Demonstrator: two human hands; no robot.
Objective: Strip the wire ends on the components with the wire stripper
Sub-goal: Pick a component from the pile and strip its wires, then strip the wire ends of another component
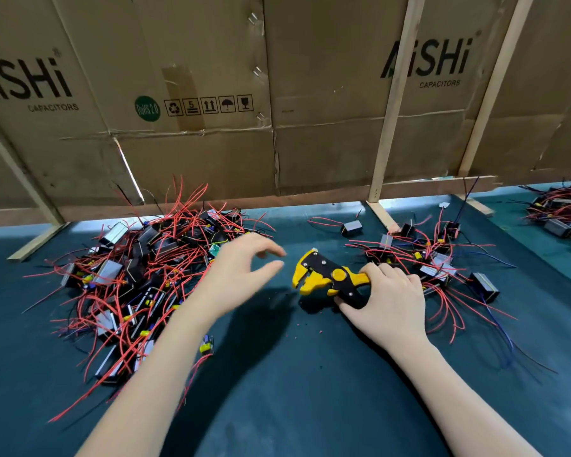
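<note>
Covering the bench: a dark teal mat (277,374), smooth and faintly speckled with red insulation crumbs.
Backdrop: flattened brown cardboard (195,153) printed "AiSHi CAPACITORS", braced by pale wooden battens (388,127).
Left hand (234,275): raised at centre, fingers loosely spread, holding nothing.
Right hand (386,301): at 3 o'clock of the left, fingers wrapped round the handles of the wire stripper (327,275).
Wire stripper: yellow and black plastic, jaws apart, pointing to 9 o'clock.
Large pile of components (136,278): at 9 o'clock, boxy black modules tangled in thin red leads.
Smaller pile (435,262): at 2 o'clock, just beyond the right hand.
</note>
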